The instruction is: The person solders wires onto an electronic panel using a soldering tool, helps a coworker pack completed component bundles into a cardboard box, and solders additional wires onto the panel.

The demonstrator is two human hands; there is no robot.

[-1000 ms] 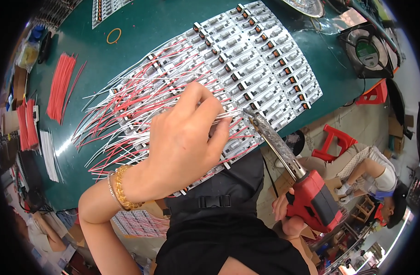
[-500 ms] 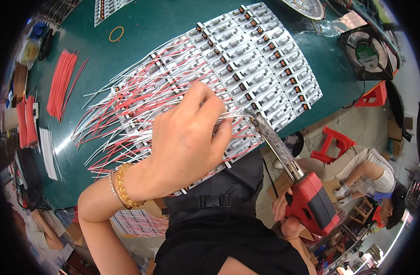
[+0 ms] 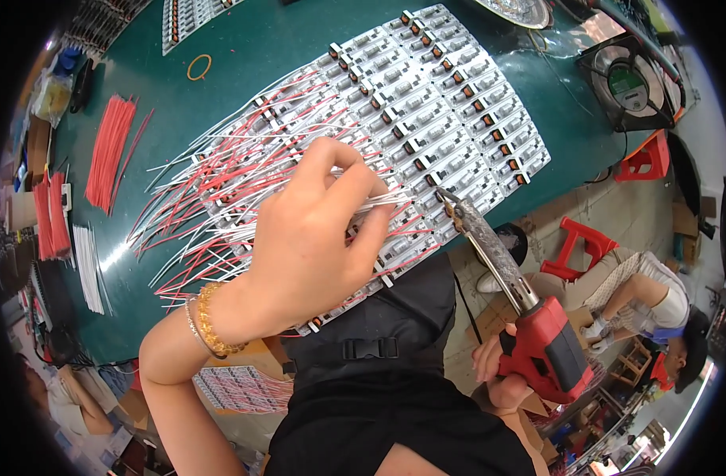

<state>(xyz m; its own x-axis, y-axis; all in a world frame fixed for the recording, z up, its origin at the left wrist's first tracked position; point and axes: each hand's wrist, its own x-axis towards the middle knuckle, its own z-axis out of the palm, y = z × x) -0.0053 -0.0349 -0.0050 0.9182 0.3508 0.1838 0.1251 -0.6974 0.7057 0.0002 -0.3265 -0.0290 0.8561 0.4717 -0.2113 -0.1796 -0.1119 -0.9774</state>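
Observation:
A panel of small white circuit boards (image 3: 446, 107) lies on the green table. Many red and white wires (image 3: 188, 202) trail off its left part. My left hand (image 3: 307, 234), with bracelets on the wrist, is over the panel's middle. Its fingers pinch several white wires (image 3: 385, 198), whose ends point right. My right hand (image 3: 496, 371) grips a red and black soldering gun (image 3: 547, 349), which partly hides it. The gun's dark tip (image 3: 446, 197) is at the boards, a short way right of the wire ends; whether it touches them I cannot tell.
Bundles of red wires (image 3: 111, 155) and white wires (image 3: 86, 270) lie at the left. A rubber band (image 3: 199, 67), another board panel (image 3: 190, 22) and a metal dish (image 3: 517, 9) are farther back. A fan (image 3: 632, 83) stands far right. Beyond are a red stool (image 3: 570, 247) and a seated person (image 3: 644, 293).
My left hand has shifted slightly left with the white wires. The soldering gun has moved a little right and down, so its tip sits farther from my left fingers.

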